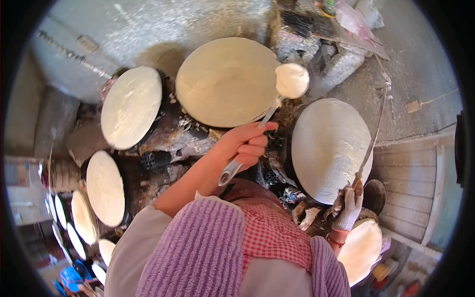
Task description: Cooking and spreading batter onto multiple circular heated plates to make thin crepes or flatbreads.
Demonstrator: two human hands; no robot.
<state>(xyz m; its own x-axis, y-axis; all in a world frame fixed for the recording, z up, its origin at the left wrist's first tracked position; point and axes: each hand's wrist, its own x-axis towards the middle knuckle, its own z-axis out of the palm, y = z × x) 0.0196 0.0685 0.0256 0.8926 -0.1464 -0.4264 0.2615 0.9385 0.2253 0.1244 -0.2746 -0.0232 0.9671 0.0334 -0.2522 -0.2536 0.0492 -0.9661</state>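
Observation:
My left hand (pixel 248 146), bare, grips the metal handle of a ladle (pixel 232 171). The ladle's bowl is heaped with pale batter (pixel 292 80) and held over the right rim of the large middle round griddle (pixel 230 81), whose top has a pale, dough-coloured coating. My right hand (pixel 348 208), in a soiled work glove, holds a long thin flat blade (pixel 373 141) pointing up and away. That hand is at the lower right edge of the right griddle (pixel 330 148), which bears a thin whitish sheet.
Two more coated griddles (pixel 131 107) (pixel 105 188) stand to the left. Round flatbreads (pixel 360 252) lie beside my right forearm. Honeycomb briquettes (pixel 156 160) sit among the stoves. Several more discs (pixel 83 217) and a person in blue (pixel 72 278) appear lower left. Plastic bags (pixel 354 18) lie on a ledge.

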